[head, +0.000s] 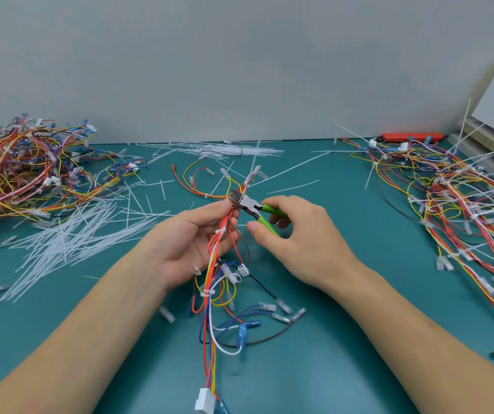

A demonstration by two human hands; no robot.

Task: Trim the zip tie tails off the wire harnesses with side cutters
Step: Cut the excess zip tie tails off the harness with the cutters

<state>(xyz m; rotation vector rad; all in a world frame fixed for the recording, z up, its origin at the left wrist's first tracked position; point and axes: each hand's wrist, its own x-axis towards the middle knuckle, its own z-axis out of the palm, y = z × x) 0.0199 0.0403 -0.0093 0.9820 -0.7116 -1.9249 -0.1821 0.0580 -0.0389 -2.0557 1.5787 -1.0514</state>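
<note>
My left hand (190, 245) holds a multicoloured wire harness (211, 289) palm up, pinching the bundle near its upper end. The harness hangs down toward me and ends in a white connector (204, 399). White zip ties circle the bundle in several places. My right hand (295, 234) grips green-handled side cutters (254, 208). Their metal jaws sit at the bundle just above my left fingertips, where a white zip tie tail (253, 171) sticks up.
A heap of harnesses (24, 174) lies at the far left, another pile (461, 204) with long uncut tails at the right. Cut white tails (75, 234) litter the teal table (344, 339). An orange tool (411, 136) lies by the wall.
</note>
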